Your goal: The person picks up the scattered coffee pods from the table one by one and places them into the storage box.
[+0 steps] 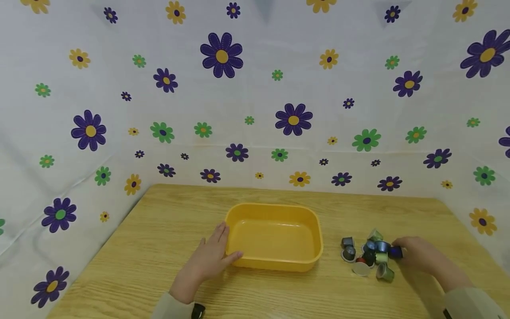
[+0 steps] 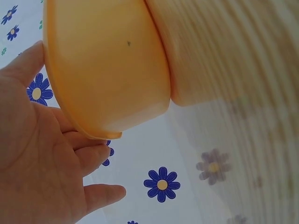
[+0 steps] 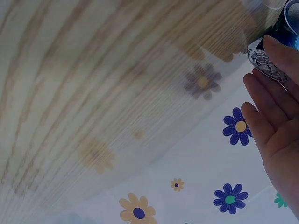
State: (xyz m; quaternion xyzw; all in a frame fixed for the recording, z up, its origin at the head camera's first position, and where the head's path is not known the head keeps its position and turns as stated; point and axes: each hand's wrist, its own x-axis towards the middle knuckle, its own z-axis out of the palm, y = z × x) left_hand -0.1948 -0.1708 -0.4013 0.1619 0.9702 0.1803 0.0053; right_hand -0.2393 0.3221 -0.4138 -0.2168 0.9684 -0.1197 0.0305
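Observation:
A yellow plastic bin stands on the wooden table. My left hand rests at its left end, fingers extended along the outside and thumb at the near rim. Seen from the left wrist, the fingers of this hand lie under the bin's lip. To the right of the bin is a loose pile of coffee capsules in blue, green, black and red. My right hand pinches a dark blue coffee capsule at the pile's right side. Its printed foil lid shows between thumb and fingers in the right wrist view.
A flower-printed white cloth hangs behind the table and along both sides. The wooden tabletop spreads around the bin and the pile. A small black object is by the left sleeve.

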